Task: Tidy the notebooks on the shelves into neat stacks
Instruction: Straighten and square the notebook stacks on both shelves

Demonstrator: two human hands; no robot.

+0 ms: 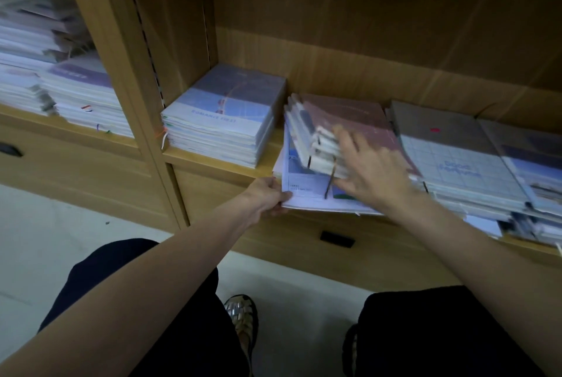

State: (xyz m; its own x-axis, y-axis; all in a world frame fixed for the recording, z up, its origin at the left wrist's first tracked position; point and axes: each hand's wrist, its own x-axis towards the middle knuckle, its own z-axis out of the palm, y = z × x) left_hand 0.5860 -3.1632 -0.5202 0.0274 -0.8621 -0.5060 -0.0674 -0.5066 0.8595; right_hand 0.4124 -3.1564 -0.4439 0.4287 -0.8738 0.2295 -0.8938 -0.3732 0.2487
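L hand (267,195) pinches corner of pale blue paper notebooks (307,191); R hand (369,173) flat, fingers apart, on skewed pink-topped stack (343,130). Square edges w/ both, then slide back onto wooden shelf (213,159).

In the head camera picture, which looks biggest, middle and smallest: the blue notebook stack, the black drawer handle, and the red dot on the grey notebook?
Largest to smallest, as they look:
1. blue notebook stack
2. black drawer handle
3. red dot on the grey notebook
The differences are plain, so nearness to the camera does not change the order.

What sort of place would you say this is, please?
Probably a stationery shop or stockroom: light wooden shelving holds several stacks of matching wrapped blue notebooks, with closed wooden drawers below.
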